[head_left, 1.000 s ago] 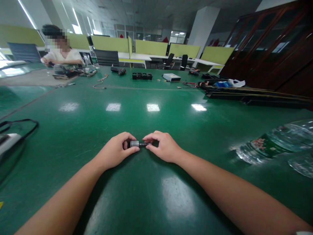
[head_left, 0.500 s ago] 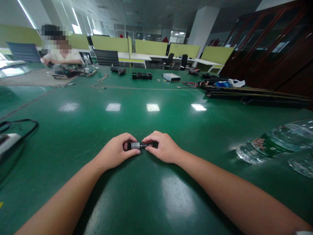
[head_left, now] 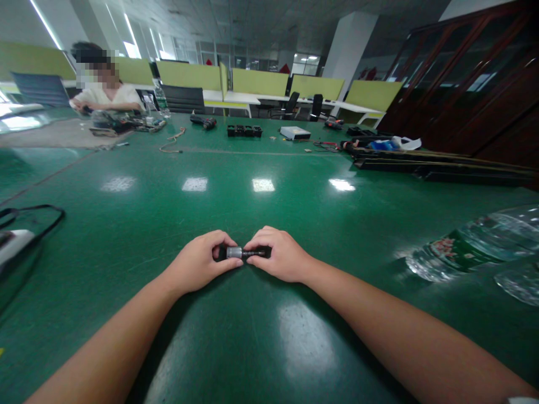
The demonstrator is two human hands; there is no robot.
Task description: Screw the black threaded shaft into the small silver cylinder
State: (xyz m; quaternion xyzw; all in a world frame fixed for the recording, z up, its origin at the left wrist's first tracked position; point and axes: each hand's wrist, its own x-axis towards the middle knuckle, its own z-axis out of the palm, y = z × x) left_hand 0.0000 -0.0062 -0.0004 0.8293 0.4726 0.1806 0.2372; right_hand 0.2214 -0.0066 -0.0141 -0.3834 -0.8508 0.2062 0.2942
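A small motor-like part lies between my hands, low over the green table (head_left: pixel 236 207): a silver cylinder (head_left: pixel 233 252) at the left with a thin dark ribbed shaft (head_left: pixel 255 253) pointing right. My left hand (head_left: pixel 200 261) is closed, thumb and forefinger gripping the silver cylinder. Around the shaft side, my right hand (head_left: pixel 280 255) is closed in a pinch, thumb at the near side and fingertips at the far side where shaft and cylinder meet. The cylinder's left end is partly hidden by my left fingers.
Large water bottles (head_left: pixel 458 252) lie at the right. A black cable (head_left: pixel 50 209) and a white device (head_left: pixel 17 247) are at the left. Further back are a power drill (head_left: pixel 203 121), a black tray (head_left: pixel 244 131), a white box (head_left: pixel 295 133) and dark strips (head_left: pixel 421 163). A person (head_left: pixel 109 98) sits far left.
My right thumb and fingertips have shifted slightly left along the shaft, toward the cylinder, and more of the ribbed shaft shows. My left hand has barely moved.
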